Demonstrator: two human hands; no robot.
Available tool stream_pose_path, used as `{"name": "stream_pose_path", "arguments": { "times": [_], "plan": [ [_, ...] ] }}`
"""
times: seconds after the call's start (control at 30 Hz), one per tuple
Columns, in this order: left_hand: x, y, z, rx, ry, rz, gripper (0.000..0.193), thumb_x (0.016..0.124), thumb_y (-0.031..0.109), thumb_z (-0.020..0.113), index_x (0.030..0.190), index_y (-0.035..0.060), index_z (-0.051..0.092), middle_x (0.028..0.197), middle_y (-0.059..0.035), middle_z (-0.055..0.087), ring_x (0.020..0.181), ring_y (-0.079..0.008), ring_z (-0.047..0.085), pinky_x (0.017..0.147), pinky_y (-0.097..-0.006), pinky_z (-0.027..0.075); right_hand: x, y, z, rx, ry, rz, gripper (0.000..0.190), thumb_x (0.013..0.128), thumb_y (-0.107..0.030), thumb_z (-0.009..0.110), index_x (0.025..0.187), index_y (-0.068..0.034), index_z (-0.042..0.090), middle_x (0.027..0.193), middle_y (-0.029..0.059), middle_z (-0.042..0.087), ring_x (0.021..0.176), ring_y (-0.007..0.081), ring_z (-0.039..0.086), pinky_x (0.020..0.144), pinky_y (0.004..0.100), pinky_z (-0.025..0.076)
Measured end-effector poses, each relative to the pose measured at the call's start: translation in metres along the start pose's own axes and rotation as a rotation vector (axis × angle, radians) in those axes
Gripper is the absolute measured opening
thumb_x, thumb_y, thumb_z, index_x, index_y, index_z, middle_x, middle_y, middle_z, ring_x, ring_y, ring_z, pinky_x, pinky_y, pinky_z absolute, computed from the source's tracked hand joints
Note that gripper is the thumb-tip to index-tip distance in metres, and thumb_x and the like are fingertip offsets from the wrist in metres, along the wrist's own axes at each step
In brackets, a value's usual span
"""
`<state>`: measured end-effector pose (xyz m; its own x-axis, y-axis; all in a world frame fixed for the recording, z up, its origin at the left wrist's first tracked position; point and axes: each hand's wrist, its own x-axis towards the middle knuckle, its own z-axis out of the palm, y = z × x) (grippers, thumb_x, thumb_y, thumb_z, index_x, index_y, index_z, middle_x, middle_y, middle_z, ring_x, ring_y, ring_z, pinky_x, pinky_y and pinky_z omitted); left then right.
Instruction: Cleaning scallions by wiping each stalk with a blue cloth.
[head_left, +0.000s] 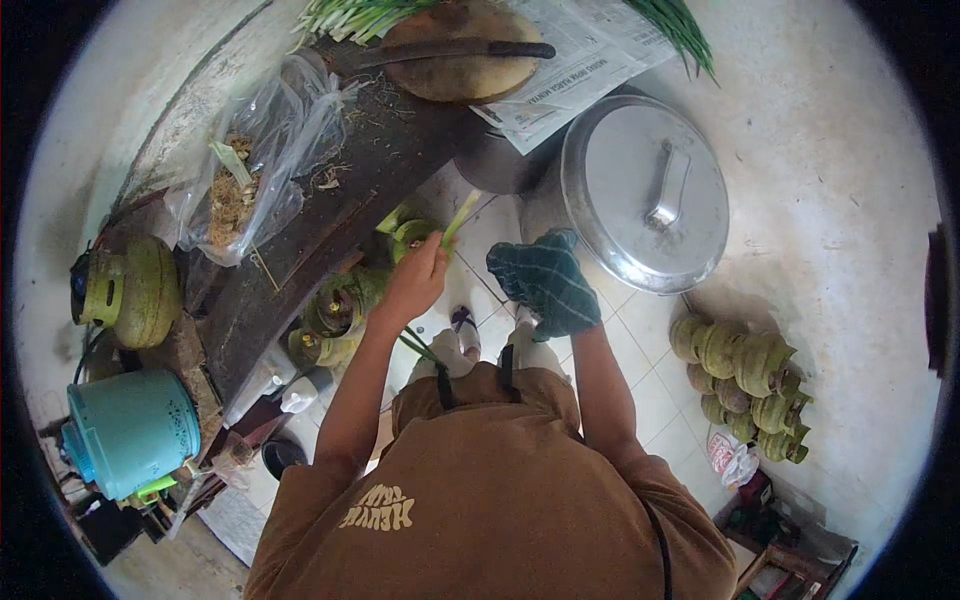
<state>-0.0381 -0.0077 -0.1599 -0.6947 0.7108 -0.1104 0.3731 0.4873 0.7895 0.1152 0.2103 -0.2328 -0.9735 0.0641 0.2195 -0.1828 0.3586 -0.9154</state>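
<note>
My left hand (418, 276) grips a spring onion (460, 214). Its pale end points up past my thumb, and its green leaves hang below my wrist. A dark green checked cloth (544, 281) covers my right hand, hiding the fingers, with only the wrist and forearm bare. The cloth is bunched beside the large metal pot's lid (630, 172). Beyond my hands, a round wooden chopping board (450, 82) sits on the dark wooden table (375, 161). A large knife (480, 51) lies across the board. Spring onions (356, 19) are heaped at its upper left.
Newspaper (555, 105) overhangs the table's right end, with green leaves (679, 34) on it. A clear plastic bag (292, 127) holds root trimmings. Green gas cylinders stand under the table (334, 307) and are stacked by the right wall (739, 360). A turquoise container (139, 431) stands at left.
</note>
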Motion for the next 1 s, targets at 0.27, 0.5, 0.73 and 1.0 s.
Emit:
{"name": "stream_pose_path", "arguments": {
  "times": [0.27,0.5,0.73,1.0],
  "plan": [
    [0.012,0.041,-0.020,-0.198,-0.129,0.044,0.032,0.095,0.018,0.048,0.120,-0.0021,0.053,0.070,-0.0091,0.058,0.062,-0.0155,0.052,0.062,-0.0304,0.044,0.015,-0.053,0.011,0.446,0.135,0.486,0.019,0.076,-0.019,0.071,0.081,-0.006,0.058,0.071,0.0030,0.063,0.076,0.0151,0.060,0.067,0.0300,0.044],
    [0.014,0.025,-0.011,-0.318,-0.031,0.084,0.027,0.095,0.012,0.048,0.119,0.0006,0.055,0.065,-0.0042,0.049,0.059,-0.0124,0.050,0.061,-0.0302,0.045,0.009,0.000,0.021,-0.464,0.023,-0.349,0.015,0.070,-0.014,0.067,0.084,-0.009,0.065,0.080,0.0090,0.065,0.077,0.0259,0.062,0.074,0.0354,0.048],
    [0.016,0.023,-0.022,-0.239,-0.102,0.056,0.026,0.098,0.023,0.045,0.103,0.0004,0.058,0.065,-0.0002,0.047,0.059,-0.0083,0.045,0.056,-0.0253,0.040,0.010,-0.007,0.013,-0.385,-0.040,-0.281,0.015,0.063,-0.012,0.069,0.077,-0.013,0.068,0.078,0.0064,0.065,0.075,0.0245,0.063,0.073,0.0371,0.047],
    [0.019,0.029,-0.015,-0.274,-0.063,0.053,0.024,0.095,0.020,0.047,0.099,0.0001,0.059,0.069,-0.0112,0.057,0.064,-0.0184,0.054,0.063,-0.0318,0.043,-0.011,0.016,0.033,-0.358,0.001,-0.077,0.020,0.060,-0.016,0.069,0.080,-0.013,0.070,0.095,0.0060,0.067,0.092,0.0292,0.060,0.092,0.0345,0.044]
  ]
}}
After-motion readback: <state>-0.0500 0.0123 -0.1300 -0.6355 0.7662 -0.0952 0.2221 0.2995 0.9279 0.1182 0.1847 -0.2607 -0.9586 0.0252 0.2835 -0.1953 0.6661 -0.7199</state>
